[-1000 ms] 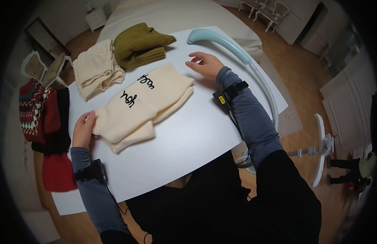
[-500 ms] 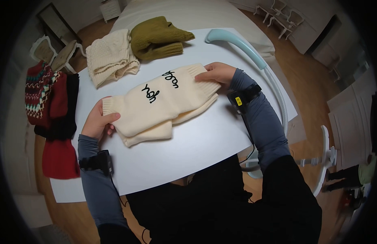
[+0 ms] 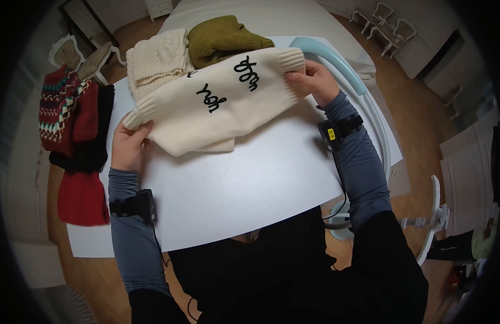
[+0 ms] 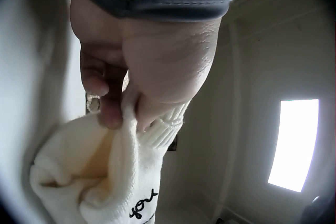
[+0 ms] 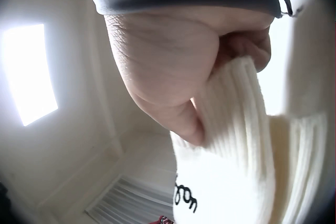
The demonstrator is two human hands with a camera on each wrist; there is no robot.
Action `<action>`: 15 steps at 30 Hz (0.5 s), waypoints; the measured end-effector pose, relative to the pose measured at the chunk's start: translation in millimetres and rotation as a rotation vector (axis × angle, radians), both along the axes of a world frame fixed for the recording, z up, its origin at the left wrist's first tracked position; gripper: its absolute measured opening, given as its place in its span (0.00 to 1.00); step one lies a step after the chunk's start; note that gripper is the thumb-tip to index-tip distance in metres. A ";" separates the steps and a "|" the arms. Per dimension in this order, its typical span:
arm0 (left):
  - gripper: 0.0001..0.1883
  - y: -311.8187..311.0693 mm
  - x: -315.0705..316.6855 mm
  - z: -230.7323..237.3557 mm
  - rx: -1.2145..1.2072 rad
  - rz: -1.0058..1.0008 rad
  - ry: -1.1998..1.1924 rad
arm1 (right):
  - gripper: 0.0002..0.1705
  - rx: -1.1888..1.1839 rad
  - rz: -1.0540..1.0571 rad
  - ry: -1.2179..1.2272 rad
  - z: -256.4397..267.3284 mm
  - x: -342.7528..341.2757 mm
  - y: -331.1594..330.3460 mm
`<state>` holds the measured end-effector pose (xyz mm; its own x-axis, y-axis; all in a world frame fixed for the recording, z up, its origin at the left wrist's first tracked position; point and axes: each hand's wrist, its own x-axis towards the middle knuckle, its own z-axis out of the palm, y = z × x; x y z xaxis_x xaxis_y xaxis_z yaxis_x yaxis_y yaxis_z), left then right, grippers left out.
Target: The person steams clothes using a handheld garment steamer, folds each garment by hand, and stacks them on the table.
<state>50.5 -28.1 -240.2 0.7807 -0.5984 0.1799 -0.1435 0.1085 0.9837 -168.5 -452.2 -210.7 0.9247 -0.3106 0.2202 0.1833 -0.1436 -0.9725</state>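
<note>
A folded cream sweater [image 3: 233, 116] with black script lettering is stretched between my two hands, raised over the white table [image 3: 250, 189]. My left hand [image 3: 130, 143] pinches its left ribbed end, thumb on the near side. At the other ribbed end, my right hand [image 3: 319, 82] grips the knit with the thumb laid across the front. Folded layers of the sweater [image 4: 73, 182] hang below the fingers in the left wrist view. The ribbing [image 5: 231, 113] runs between thumb and fingers in the right wrist view.
Behind lie a folded cable-knit sweater [image 3: 155, 59] and an olive sweater [image 3: 225, 40]. Along the left edge are a patterned dark red sweater [image 3: 55, 113], a black garment [image 3: 105, 113] and a red garment [image 3: 82, 197]. A light-blue curved arm [image 3: 339, 67] arches at the right.
My right hand has come from beside the sweater to grip its right end. Both hands have lifted the sweater and carried it away from me, toward the back garments.
</note>
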 end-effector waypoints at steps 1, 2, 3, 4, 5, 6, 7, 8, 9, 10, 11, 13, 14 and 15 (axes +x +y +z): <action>0.17 1.1 1.0 0.1 -0.080 -0.028 -0.062 | 0.18 -0.002 0.000 0.002 -0.9 -2.1 -4.5; 0.17 0.0 0.4 -1.5 -0.082 -0.027 -0.060 | 0.19 0.003 0.039 -0.083 -3.7 -3.8 -9.3; 0.17 -2.1 -1.1 -3.4 -0.160 -0.033 -0.097 | 0.19 0.010 0.078 -0.170 -6.4 -4.5 -12.7; 0.17 -3.5 -2.1 -4.5 -0.237 -0.039 -0.135 | 0.19 0.009 0.079 -0.169 -7.9 -4.1 -14.1; 0.17 -4.3 -1.9 -6.0 -0.238 -0.037 -0.134 | 0.19 -0.011 0.070 -0.191 -9.2 -3.4 -15.5; 0.16 -5.2 -1.5 -7.8 -0.257 -0.009 -0.112 | 0.20 -0.030 0.061 -0.213 -10.6 -2.9 -16.9; 0.16 -5.6 -1.3 -8.6 -0.276 0.018 -0.090 | 0.20 -0.030 0.062 -0.213 -10.6 -2.6 -16.5; 0.16 -3.6 0.6 -7.9 -0.276 0.018 -0.090 | 0.20 -0.044 0.057 -0.223 -10.7 -2.2 -16.0; 0.16 0.5 4.1 -5.8 -0.214 -0.010 -0.028 | 0.19 -0.059 0.053 -0.233 -10.8 -1.7 -15.4; 0.17 1.4 2.6 0.6 -0.151 -0.038 0.034 | 0.19 -0.059 0.053 -0.233 -9.9 -1.9 -13.3; 0.17 3.1 0.4 6.2 -0.151 -0.039 0.034 | 0.19 -0.050 0.031 -0.212 -8.7 -2.0 -10.3; 0.16 8.0 -7.4 19.9 -0.097 -0.172 0.240 | 0.19 -0.043 0.008 -0.191 -5.5 -2.6 -8.4; 0.16 7.6 -11.2 24.2 -0.097 -0.173 0.240 | 0.19 -0.002 0.034 -0.080 -3.9 -3.9 -9.4; 0.15 6.2 -15.0 27.7 0.009 -0.191 0.322 | 0.20 0.039 0.058 0.031 -2.4 -5.1 -10.1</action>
